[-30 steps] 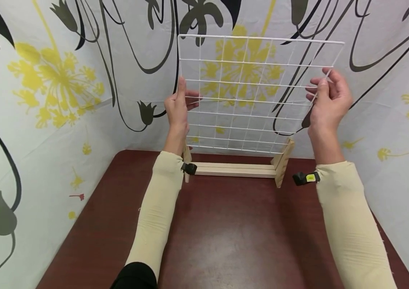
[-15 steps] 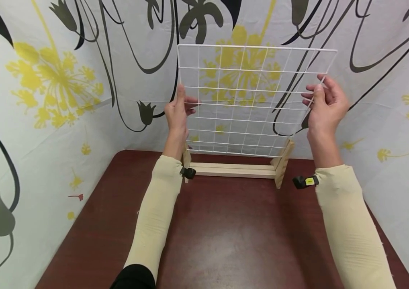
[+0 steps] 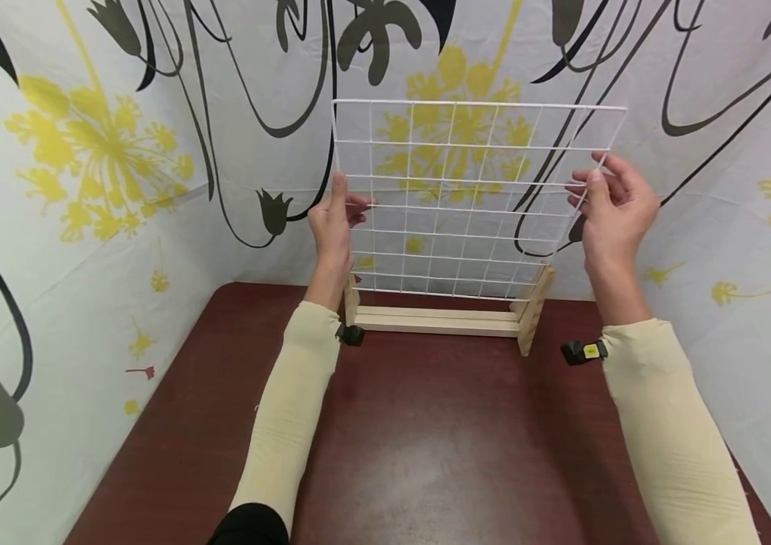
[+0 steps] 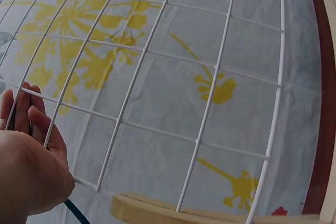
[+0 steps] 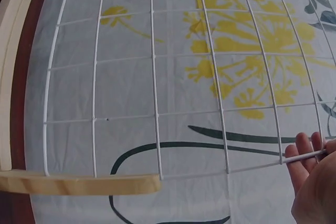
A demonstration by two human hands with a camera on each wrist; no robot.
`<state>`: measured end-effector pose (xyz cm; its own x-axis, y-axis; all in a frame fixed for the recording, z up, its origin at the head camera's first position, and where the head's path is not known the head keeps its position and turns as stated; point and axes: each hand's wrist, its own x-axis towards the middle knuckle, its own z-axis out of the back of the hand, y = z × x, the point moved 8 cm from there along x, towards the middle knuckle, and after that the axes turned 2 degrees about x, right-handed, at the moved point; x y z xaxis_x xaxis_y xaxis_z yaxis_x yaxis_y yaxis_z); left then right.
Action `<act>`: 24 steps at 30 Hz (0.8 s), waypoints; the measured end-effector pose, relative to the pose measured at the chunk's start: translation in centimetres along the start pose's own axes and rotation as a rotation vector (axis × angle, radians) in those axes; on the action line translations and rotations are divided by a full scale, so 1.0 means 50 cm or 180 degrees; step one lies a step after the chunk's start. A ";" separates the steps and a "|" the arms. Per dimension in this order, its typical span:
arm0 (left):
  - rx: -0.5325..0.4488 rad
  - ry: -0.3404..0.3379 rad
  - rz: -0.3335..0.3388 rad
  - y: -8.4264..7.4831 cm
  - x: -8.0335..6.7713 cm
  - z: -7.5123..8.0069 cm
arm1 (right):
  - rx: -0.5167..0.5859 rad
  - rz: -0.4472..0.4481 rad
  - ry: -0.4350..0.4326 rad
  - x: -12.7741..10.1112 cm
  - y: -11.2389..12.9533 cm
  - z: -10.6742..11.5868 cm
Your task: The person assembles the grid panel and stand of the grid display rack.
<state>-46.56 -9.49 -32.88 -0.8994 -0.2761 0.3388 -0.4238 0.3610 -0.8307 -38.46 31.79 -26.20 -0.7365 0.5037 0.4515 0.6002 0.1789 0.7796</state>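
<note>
My left hand (image 3: 332, 223) pinches the left edge of the grid (image 3: 467, 198), thumb on the near side and fingers behind the wire. The grid hangs upright, its bottom wire just above the stand (image 3: 444, 319) at the far end of the table (image 3: 419, 446). I cannot tell whether that wire already touches the slot.

The risk I see is a skewed descent. If one side drops ahead of the other, a lower corner may catch on a post instead of entering the groove, and the light stand could tip or slide on the smooth table. The thin coated wire is slick, so a loose pinch may let it slip.

The grid is white wire, square-celled, stiff and see-through. The stand is pale raw wood: two flat rails side by side with a narrow gap, closed by a slanted post at each end. The table is dark red-brown with a dull sheen. The backdrop (image 3: 85, 151) is soft cloth printed with yellow dandelions and black stems.

My right hand (image 3: 613, 213) pinches the right edge the same way, thumb near, fingers curled behind, slightly higher than the left.
</note>
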 end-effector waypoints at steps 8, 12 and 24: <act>0.0083 0.0253 -0.0053 0.011 -0.003 0.009 | -0.0077 0.0003 0.0121 -0.005 -0.012 0.015; 0.0173 0.0290 -0.0112 0.016 -0.005 0.020 | -0.0121 -0.0023 0.0152 -0.010 -0.020 0.017; 0.0400 0.0410 -0.0345 0.016 -0.014 0.040 | -0.0277 -0.0015 0.0211 -0.024 -0.033 0.020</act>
<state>-46.03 -10.81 -34.68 -0.8589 -0.1883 0.4762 -0.5094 0.2191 -0.8321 -38.26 31.73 -28.46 -0.7601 0.4453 0.4732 0.5694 0.1057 0.8152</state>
